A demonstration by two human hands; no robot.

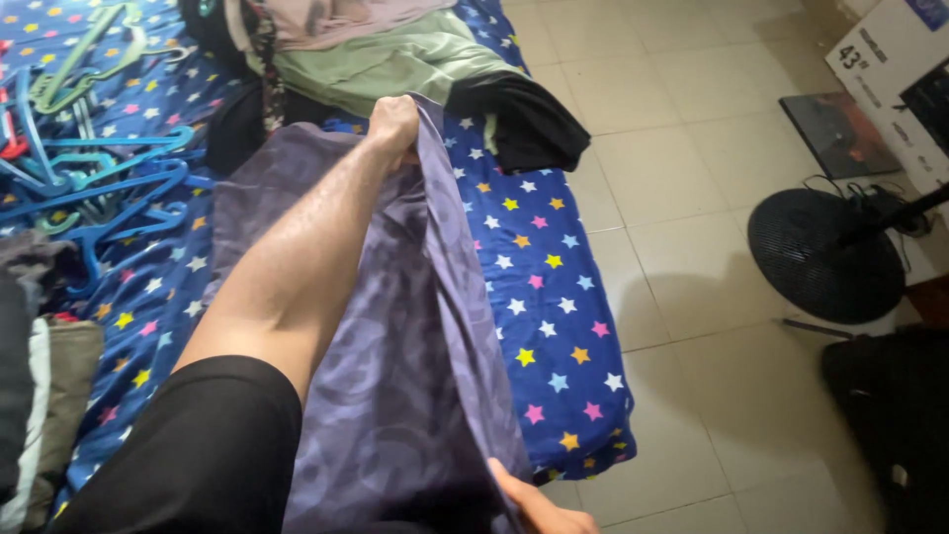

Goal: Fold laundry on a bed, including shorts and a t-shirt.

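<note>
While stretched over the starry bed (554, 297) | purple patterned cloth (415, 376) | left hand (393, 124) and right hand (539, 509) both grasp it

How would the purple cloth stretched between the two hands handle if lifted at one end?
The purple cloth probably hangs limp: it drapes in folds between the left hand and right hand. It looks thin, so likely light. Its slight sheen hints it may slide on the star-print sheet.
</note>
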